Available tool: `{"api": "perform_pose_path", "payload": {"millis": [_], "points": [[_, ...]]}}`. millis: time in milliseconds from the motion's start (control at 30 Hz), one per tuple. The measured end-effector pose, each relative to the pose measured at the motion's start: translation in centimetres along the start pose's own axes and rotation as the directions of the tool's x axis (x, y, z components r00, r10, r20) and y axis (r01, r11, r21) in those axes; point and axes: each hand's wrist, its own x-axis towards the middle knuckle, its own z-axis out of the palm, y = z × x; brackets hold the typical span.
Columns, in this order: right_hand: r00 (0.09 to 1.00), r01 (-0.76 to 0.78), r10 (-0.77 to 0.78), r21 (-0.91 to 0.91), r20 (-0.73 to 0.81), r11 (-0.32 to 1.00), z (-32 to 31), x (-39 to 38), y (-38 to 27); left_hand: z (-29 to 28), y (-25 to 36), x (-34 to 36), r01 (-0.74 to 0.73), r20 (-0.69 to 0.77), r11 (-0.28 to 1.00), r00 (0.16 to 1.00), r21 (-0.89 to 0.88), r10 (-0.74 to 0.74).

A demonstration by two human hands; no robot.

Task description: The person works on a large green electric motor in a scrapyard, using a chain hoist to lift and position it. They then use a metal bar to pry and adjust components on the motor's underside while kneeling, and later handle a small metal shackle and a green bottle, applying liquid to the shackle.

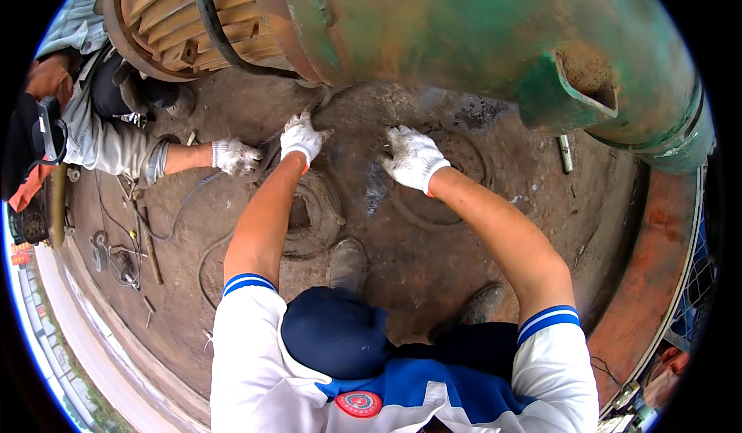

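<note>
My left hand [304, 136], in a white knit glove, is closed around a grey wire rope [322, 102] just below the green machine; the fingers partly hide the grip. The rope seems to run up toward the underside of the large rusty green cylinder [433, 35]. My right hand [415, 157], gloved the same way, hovers over the dirty floor near a round ring mark [464, 162], its fingers apart and nothing in them. To the left, a co-worker's gloved hand [236, 157] is beside another stretch of wire rope [188, 198].
A finned motor end [201, 15] with a black cable [207, 8] adjoins the cylinder. A round ring-like lump [317, 216] lies near my left boot [348, 265]. Shackles [124, 265] and rods are at left, a metal tube [565, 154] at right. A rusty raised rim [649, 255] curves along the right.
</note>
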Motion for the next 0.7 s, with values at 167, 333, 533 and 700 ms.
{"api": "perform_pose_path", "payload": {"millis": [167, 333, 533, 700], "points": [[0.998, 0.04, -0.041, -0.028, -0.046, 0.999, 2.5, 0.6, -0.9, -1.7, -1.7, 1.7, 0.008, -0.032, 0.977, 0.999, 0.211, -0.001], [0.999, -0.028, 0.028, -0.046, 0.014, 0.999, 3.0, 1.5, -1.6, -4.1, -4.1, -0.5, -0.129, -0.091, 0.974, 0.985, 0.184, 0.148], [0.999, -0.03, 0.032, 0.049, -0.039, 0.998, 5.2, 5.2, -3.8, -3.6, -1.9, 2.1, -0.215, -0.06, 0.971, 0.976, -0.104, 0.21], [0.998, -0.044, 0.047, 0.066, -0.05, 0.997, 6.0, 6.4, -4.5, -1.3, 1.1, 4.6, -0.16, 0.076, 0.937, 0.978, -0.312, 0.192]]}}
